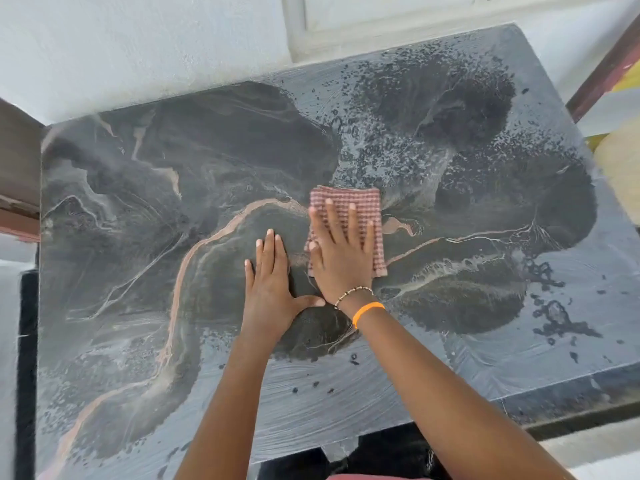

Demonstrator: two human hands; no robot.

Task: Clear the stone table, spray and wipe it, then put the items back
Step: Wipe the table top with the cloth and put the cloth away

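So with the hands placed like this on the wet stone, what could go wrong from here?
1. Spray droplets beyond the cloth are unwiped; the far right corner could get missed.
2. The left hand presses flat on wet stone table; it might slip or leave prints.
3. The right hand only presses the cloth, so it could bunch.

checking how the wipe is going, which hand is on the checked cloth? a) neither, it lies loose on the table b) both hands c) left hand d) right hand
d: the right hand, the one with the orange wristband, presses flat with spread fingers on the checked cloth, while the left hand rests flat on the bare wet stone table beside it.
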